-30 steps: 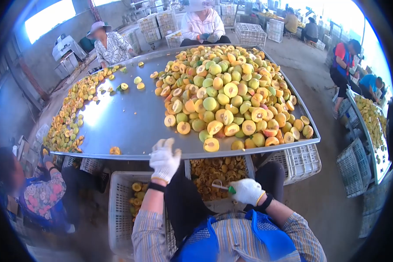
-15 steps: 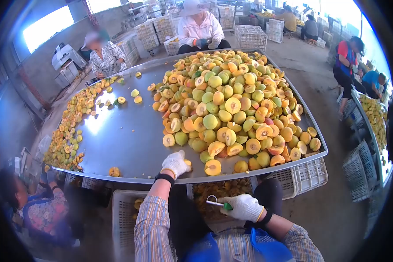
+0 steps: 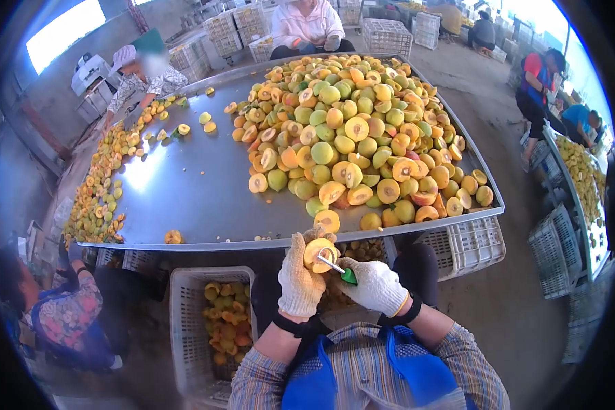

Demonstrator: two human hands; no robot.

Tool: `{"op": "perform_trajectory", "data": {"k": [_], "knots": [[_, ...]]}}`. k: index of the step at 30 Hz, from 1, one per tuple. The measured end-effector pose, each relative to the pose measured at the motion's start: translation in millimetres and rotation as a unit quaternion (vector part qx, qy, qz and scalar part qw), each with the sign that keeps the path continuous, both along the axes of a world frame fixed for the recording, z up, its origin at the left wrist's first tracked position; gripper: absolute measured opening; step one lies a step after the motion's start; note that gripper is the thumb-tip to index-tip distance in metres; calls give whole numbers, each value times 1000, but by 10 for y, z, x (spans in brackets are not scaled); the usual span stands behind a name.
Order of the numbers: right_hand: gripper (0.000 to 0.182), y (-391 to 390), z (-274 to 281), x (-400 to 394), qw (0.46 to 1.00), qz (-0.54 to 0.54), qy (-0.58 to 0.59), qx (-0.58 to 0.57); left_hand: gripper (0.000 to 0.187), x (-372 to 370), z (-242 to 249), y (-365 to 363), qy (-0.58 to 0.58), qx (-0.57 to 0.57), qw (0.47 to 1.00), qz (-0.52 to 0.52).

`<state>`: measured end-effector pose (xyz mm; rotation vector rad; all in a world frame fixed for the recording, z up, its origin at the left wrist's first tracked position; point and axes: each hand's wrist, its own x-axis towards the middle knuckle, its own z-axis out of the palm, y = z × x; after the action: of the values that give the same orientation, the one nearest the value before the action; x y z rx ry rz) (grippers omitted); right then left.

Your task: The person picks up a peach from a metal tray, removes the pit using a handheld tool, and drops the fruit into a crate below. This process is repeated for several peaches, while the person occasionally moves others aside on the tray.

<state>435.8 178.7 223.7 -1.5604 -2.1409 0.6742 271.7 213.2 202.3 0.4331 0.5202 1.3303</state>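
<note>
Resting cut-face up in the gloved left hand, the peach half sits just below the desk edge, grip closed around it. Right hand grips a green-handled pitting tool, tip touching the fruit. Heaped peach halves cover the desk beyond; a white crate stands lower left.

Both hands wear knitted white cloth gloves. The table is smooth, glossy sheet metal. The near-left crate is matt white plastic lattice. The tool's handle looks green plastic.
</note>
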Motion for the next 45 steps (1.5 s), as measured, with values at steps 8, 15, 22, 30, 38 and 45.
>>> {"op": "perform_trajectory", "data": {"k": [8, 15, 22, 30, 38, 45], "knots": [[41, -146, -138, 46, 999, -22, 7, -41, 46, 162, 10, -188, -25, -15, 1000, 2], [26, -165, -291, 108, 1000, 19, -10, -19, 56, 209, 89, -263, 63, -98, 993, 30], [26, -284, -199, 15, 997, 25, 71, -36, 61, 216, 156, -259, 21, -29, 999, 6], [23, -200, -487, 32, 960, 200, 152, 122, 60, 170, 225, -169, -83, 73, 976, -186], [20, 30, -522, 306, 967, 146, -178, -110, 53, -591, -219, 123, 47, -96, 984, 144], [21, 57, -514, 448, 982, 42, -168, -77, 31, -1390, -36, -6, 909, 112, 322, 239]]}}
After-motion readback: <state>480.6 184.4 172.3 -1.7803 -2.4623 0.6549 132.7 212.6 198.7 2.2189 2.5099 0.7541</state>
